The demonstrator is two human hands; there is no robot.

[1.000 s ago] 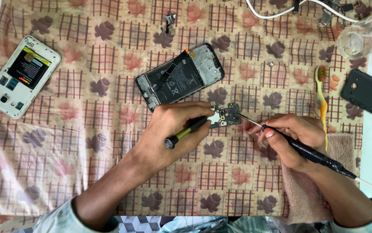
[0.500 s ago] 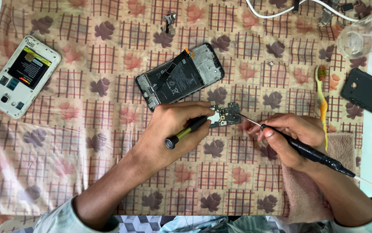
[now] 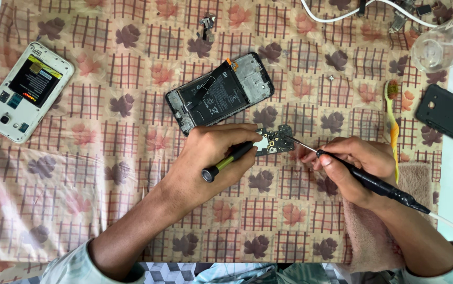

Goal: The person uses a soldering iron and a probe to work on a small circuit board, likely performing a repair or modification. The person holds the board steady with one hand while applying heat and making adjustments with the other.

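The small circuit board (image 3: 274, 141) lay on the cloth (image 3: 79, 173) betw. both hands, long axis left-right. Left hand (image 3: 213, 152), nearer, fingers closed on a green-black tool (image 3: 229, 159), pinned the board. Right hand (image 3: 355, 160) gripped the soldering iron (image 3: 374, 181); tip touched the board's right end.

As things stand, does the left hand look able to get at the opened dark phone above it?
Probably yes: the left hand lies just below the opened dark phone with only bare cloth between, but it holds a green-handled tool.
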